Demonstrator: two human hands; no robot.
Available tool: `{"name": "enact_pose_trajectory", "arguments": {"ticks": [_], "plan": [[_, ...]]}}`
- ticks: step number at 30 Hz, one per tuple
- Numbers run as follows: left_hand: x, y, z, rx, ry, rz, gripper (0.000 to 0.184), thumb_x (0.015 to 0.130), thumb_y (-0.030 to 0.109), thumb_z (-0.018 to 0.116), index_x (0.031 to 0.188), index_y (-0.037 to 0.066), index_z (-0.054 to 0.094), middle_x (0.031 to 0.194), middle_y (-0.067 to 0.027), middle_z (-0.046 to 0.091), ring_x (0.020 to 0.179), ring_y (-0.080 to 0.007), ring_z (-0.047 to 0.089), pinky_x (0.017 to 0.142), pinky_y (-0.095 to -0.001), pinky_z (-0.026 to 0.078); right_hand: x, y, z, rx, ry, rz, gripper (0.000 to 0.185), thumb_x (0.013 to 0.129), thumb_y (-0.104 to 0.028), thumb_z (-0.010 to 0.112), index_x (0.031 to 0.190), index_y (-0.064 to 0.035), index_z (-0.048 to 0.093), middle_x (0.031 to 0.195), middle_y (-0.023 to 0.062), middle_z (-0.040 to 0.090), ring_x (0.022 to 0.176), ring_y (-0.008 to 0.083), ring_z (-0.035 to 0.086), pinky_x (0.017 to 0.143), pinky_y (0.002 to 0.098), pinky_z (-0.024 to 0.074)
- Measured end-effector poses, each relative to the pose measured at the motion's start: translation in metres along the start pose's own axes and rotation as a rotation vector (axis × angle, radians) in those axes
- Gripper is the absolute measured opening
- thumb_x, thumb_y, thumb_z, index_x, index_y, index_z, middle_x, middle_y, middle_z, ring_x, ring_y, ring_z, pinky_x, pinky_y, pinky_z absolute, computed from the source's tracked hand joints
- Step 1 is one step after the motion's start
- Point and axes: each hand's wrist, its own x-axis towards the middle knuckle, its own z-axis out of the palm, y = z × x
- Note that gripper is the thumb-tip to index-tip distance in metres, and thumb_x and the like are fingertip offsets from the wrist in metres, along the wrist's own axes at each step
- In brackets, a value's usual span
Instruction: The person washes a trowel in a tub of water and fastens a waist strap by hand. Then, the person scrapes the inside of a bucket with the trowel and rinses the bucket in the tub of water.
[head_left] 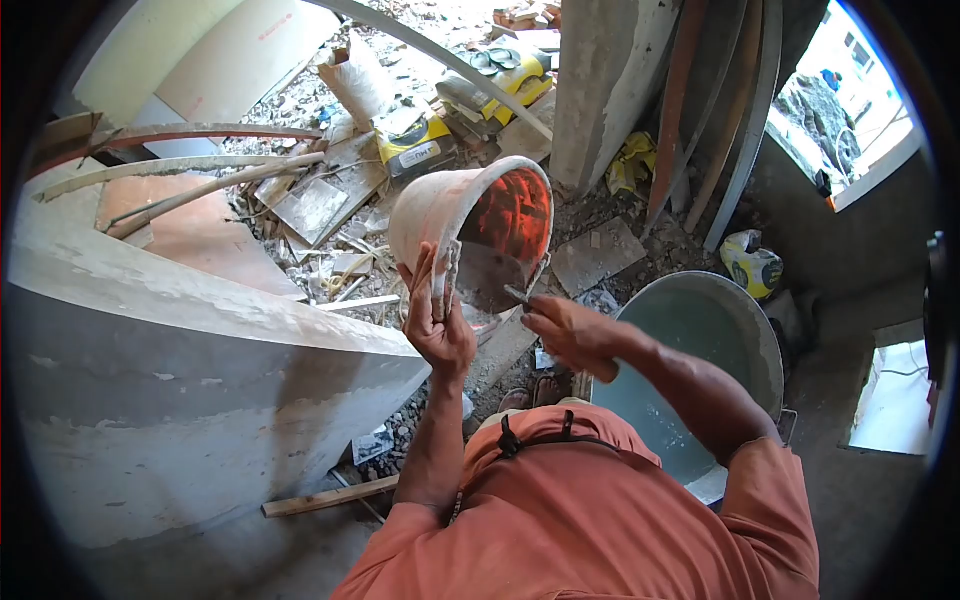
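Note:
A tilted bucket [425, 212], pale outside and orange-red inside with grey smears, is held up in front of me with its mouth turned to the right. My left hand [441, 328] grips its near rim, fingers spread up along the wall. My right hand [568, 332] is closed around the handle of a trowel [516, 294]. The trowel's metal neck points into the bucket's mouth; its blade is hard to make out against the grey inside. Below my right forearm stands a large round tub [695, 290] of cloudy, bluish water.
A curved plastered wall [220, 400] runs along the left. Rubble and broken boards [318, 210] cover the ground ahead. Yellow-and-grey bags [415, 145] lie beyond the bucket, near a concrete column [612, 90]. Curved strips [735, 120] lean at the right. A wooden batten [330, 497] lies lower left.

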Motion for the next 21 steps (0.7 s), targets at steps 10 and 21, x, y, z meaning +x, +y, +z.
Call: {"name": "enact_pose_trajectory", "arguments": {"ticks": [10,21], "plan": [[-0.002,0.013,0.010,0.010,-0.050,0.051,0.042,0.087,-0.006,0.052,0.128,-0.005,0.056,0.138,-0.0207,0.054,0.133,-0.0292,0.048,0.119,-0.0493,0.015,-0.022,-0.003,-0.001,-0.195,0.159,-0.009,0.031,0.099,-0.028,0.044,0.105,0.0025,0.049,0.078,0.0288,0.061,0.073,0.0465,0.061,0.063,0.0505,0.0475],[0.007,0.019,0.007,-0.149,0.070,-0.177,0.036,0.093,-0.004,0.056,0.129,-0.009,0.053,0.134,-0.0160,0.057,0.119,-0.0183,0.055,0.101,-0.0306,0.041,0.002,-0.056,-0.031,-0.925,0.543,0.195,0.021,0.089,-0.016,0.055,0.101,0.0010,0.059,0.093,0.0149,0.068,0.085,0.0259,0.071,0.069,0.0366,0.0589]]}}
